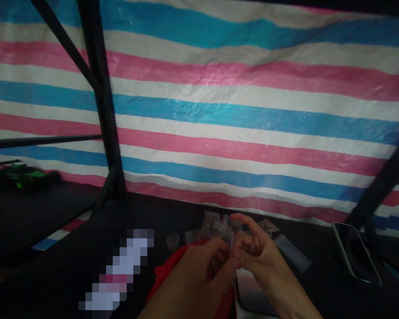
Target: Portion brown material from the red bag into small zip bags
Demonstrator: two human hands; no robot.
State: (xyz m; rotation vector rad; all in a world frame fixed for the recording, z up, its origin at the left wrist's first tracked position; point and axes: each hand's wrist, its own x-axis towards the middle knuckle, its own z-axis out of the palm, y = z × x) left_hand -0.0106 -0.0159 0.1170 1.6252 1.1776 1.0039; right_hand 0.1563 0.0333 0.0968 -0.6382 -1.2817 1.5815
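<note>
My left hand and my right hand meet low in the middle of the view, fingertips closed together. Between them shows the edge of a small clear plastic bag, pinched by both; its contents are hidden by my fingers. My right index finger arches above it. Just behind lie several small clear bags with tiny parts inside. Under my left forearm spreads a red cloth-like item. A pale-edged device with a dark glossy face lies beneath my right wrist.
A small clear cup stands left of the bags. Right of my hands are a flat clear bag and a phone on the black tabletop. Black frame posts rise before a striped sheet. A green-black model car sits far left.
</note>
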